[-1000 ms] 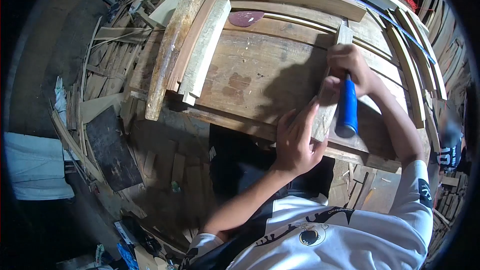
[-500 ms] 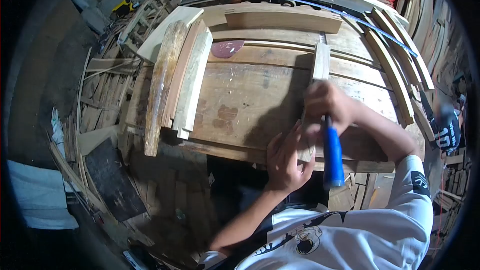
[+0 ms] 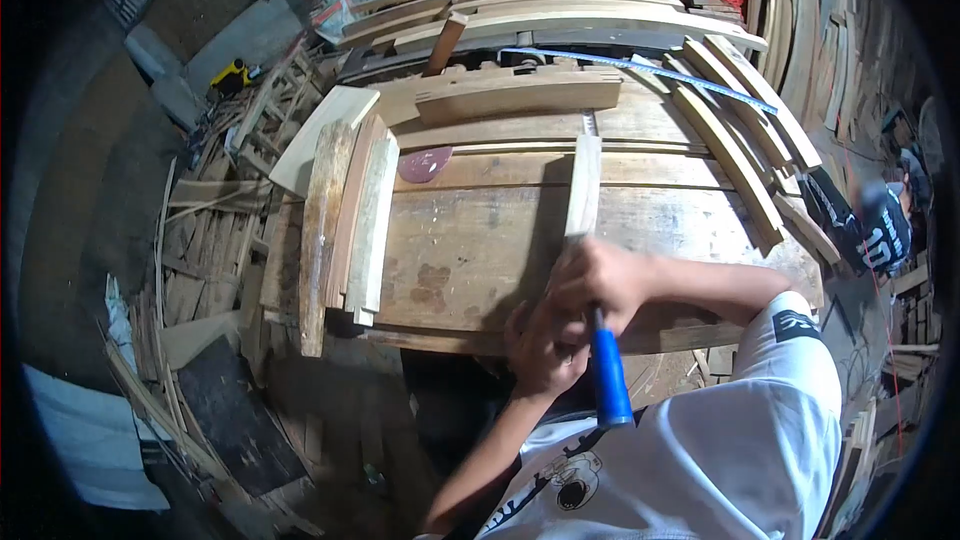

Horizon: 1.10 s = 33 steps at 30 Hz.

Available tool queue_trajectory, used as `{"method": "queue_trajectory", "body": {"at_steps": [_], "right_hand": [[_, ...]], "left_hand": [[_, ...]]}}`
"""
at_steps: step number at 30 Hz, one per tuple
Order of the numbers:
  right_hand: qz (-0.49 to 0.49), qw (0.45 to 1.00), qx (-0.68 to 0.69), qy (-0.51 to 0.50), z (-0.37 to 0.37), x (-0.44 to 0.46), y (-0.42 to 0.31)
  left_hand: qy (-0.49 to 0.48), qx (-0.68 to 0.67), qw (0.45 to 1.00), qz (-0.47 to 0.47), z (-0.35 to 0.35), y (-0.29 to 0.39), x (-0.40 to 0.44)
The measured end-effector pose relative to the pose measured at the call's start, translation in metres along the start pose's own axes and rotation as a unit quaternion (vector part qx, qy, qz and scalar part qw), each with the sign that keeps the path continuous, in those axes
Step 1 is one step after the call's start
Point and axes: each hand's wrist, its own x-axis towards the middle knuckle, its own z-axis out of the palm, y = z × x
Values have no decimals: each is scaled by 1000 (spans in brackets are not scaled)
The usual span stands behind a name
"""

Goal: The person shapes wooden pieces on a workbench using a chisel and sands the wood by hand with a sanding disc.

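A pale wooden strip (image 3: 585,180) lies lengthwise on the workbench (image 3: 470,240), pointing away from me. My right hand (image 3: 600,285) is closed over the near part of this strip and wraps the metal neck of a blue-handled tool (image 3: 611,380). The handle sticks out toward my body; the tool's working end is hidden under the hand. At the bench's front edge my left hand (image 3: 548,355) is curled around the strip's near end, touching or almost touching my right hand. That end is hidden by the fingers.
Several wooden pieces (image 3: 372,230) stand along the bench's left side, near a dark red sanding disc (image 3: 425,164). A notched board (image 3: 520,95) lies at the back. Curved strips (image 3: 728,160) and a blue measuring tape (image 3: 690,75) lie right. A person (image 3: 882,230) is beyond.
The view has tipped up, so the bench sits lower and slightly left. My right hand has slid toward me along the strip with the tool, closing up to my left hand.
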Motion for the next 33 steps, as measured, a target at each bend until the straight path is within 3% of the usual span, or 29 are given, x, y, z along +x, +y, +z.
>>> {"method": "queue_trajectory", "body": {"at_steps": [6,8,10,15,20,23,27,29,31,33], "right_hand": [[8,995,-100,-12,-7,-18,20],[-36,994,-97,40,-8,-16,24],[-28,996,-80,35,-1,-18,21],[-72,993,-89,22,8,-14,19],[-62,992,-109,26,6,-11,17],[-65,991,-113,31,9,-10,21],[-71,993,-92,23,4,-9,18],[-67,992,-107,23,8,-15,18],[-74,991,-105,31,8,-13,18],[-76,991,-107,33,11,-13,18]], "left_hand": [[64,56,996,0,11,-4,-10],[80,62,995,24,11,-5,-7],[47,87,995,28,4,9,2],[105,86,989,54,10,7,5],[119,89,987,54,19,-2,-2],[74,95,990,74,10,-4,-5],[173,-116,976,-64,-54,40,2],[266,-16,963,-36,-103,71,34],[235,109,964,65,-167,84,72],[221,171,956,88,-209,83,113]]}}
